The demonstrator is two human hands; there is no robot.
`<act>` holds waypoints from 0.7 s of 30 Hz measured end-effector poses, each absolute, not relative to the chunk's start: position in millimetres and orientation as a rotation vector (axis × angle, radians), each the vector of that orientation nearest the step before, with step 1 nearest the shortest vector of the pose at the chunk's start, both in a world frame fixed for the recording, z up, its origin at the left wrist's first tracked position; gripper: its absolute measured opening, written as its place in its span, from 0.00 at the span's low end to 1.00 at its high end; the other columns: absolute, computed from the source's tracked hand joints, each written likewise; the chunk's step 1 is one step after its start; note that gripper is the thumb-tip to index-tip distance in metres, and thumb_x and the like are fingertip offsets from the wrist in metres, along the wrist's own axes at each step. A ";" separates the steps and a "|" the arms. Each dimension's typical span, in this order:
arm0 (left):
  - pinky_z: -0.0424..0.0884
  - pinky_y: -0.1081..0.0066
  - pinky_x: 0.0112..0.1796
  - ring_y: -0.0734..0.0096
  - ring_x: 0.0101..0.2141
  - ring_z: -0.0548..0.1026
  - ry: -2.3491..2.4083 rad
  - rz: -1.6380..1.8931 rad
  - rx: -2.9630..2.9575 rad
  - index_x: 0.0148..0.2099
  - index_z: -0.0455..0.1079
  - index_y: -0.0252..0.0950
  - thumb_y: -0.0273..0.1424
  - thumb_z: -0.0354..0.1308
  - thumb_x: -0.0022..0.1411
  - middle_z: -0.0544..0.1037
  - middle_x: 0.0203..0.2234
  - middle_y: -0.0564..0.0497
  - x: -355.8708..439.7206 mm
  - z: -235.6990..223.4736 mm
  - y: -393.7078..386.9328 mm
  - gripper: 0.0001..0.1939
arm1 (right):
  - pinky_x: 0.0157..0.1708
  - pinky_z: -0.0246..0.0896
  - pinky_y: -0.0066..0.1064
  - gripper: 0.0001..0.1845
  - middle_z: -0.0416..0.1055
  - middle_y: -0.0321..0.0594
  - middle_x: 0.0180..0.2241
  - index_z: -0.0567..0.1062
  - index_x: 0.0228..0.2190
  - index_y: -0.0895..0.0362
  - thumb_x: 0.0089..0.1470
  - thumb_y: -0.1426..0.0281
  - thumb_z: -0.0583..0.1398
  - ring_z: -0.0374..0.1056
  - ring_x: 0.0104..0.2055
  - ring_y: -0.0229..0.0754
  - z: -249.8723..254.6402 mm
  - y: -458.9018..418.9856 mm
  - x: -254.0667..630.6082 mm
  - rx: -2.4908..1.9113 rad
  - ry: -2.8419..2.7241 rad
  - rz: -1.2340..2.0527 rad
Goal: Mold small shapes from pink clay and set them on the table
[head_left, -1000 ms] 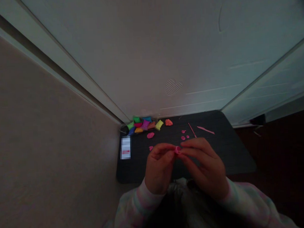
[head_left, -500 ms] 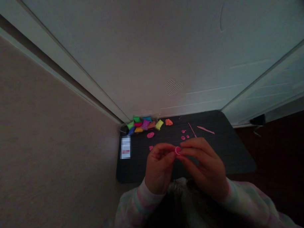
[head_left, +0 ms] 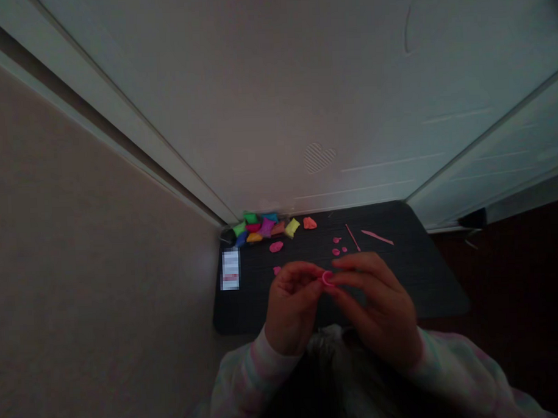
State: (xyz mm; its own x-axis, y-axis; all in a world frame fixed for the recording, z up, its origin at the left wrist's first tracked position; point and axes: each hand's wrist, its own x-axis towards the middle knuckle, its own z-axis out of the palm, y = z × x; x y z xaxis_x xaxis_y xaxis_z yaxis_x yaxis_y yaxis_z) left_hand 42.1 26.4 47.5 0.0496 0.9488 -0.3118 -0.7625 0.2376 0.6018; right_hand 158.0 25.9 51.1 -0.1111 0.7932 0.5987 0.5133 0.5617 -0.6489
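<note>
Above the dark table, a small piece of pink modelling clay (head_left: 327,278) with a paler curved rim is pinched between my two hands. My left hand (head_left: 294,306) grips its left side with thumb and forefinger, the other fingers curled in. My right hand (head_left: 378,309) holds its right side between thumb and fingertips, with the forefinger lifted a little. Just beyond the hands lie small pink clay bits (head_left: 336,252), and another pink lump (head_left: 277,270) shows partly behind the left hand.
On the dark table (head_left: 428,283) lie a thin pink stick tool (head_left: 352,237), a pink clay knife (head_left: 377,237), an orange lump (head_left: 309,223), a flat pink lump (head_left: 276,247), several coloured clay packets (head_left: 267,227) and a blurred white card (head_left: 230,269). A white panel (head_left: 275,111) rises behind.
The pink clay has turned slightly between the fingertips, showing more of its curved rim. Both hands stay almost in place, and the things on the table have not moved.
</note>
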 end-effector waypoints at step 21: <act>0.69 0.85 0.28 0.83 0.24 0.73 0.689 1.321 0.330 0.28 0.73 0.37 0.21 0.65 0.40 0.77 0.21 0.57 42.2 42.9 28.9 0.10 | 0.34 0.61 0.33 0.07 0.66 0.40 0.35 0.70 0.31 0.55 0.47 0.76 0.59 0.63 0.35 0.40 50.7 26.3 159.3 -1.062 -1.821 0.309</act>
